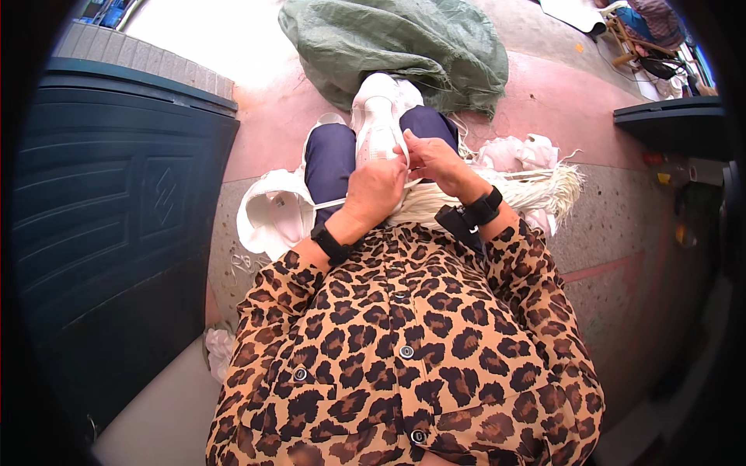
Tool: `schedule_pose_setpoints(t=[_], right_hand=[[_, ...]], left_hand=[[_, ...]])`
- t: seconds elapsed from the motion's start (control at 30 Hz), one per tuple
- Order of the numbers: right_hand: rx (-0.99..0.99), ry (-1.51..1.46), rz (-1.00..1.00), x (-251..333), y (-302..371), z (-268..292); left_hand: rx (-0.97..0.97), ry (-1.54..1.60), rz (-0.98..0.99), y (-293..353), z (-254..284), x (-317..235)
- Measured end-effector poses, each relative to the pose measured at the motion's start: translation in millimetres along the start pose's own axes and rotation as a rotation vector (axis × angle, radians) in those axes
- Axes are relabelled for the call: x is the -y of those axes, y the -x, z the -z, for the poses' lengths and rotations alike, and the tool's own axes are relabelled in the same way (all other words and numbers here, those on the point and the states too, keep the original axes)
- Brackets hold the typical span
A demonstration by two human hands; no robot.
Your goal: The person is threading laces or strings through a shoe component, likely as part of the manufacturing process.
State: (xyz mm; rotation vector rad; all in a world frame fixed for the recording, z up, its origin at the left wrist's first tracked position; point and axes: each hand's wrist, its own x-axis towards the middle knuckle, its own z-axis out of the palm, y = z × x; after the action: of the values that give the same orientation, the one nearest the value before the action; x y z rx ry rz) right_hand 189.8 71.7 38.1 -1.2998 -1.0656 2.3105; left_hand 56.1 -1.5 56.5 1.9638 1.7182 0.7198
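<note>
A white shoe [378, 116] stands between my knees, its toe pointing away from me. My left hand [376, 189] is closed at the near end of the shoe. From under it a white shoelace [329, 203] runs left toward another white shoe [268, 206], which lies beside my left knee. My right hand [435, 161] pinches a white lace at the shoe's right edge, its fingertips almost touching the left hand. Across my lap lies a thick bundle of cream-white shoelaces [528, 191], reaching out to the right. The fingers partly hide the shoe's near end.
A green woven sack [404, 39] lies beyond the shoe. Dark blue doors [116, 210] stand at left, with another dark panel [668, 120] at right. Crumpled pale wrapping [517, 153] sits past the lace bundle. At the upper right a person [659, 22] sits near a wooden chair.
</note>
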Motion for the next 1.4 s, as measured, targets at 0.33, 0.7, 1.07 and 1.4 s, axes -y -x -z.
schedule_pose_setpoints(t=[0.33,0.7,1.07,1.4], right_hand=[[-0.137,-0.065,0.357,43,-12,35],[-0.245,0.865,0.597,5,-59,30],[-0.225,1.148,0.617,7,-70,19],[-0.175,0.978,0.289,19,-90,12]], left_hand=[[0.060,-0.299,-0.163,19,6,30],[0.148,-0.593,-0.515,-2,-13,32],[-0.014,-0.010,-0.066,-27,4,68],[0.018,-0.032,0.182,-57,-10,83]])
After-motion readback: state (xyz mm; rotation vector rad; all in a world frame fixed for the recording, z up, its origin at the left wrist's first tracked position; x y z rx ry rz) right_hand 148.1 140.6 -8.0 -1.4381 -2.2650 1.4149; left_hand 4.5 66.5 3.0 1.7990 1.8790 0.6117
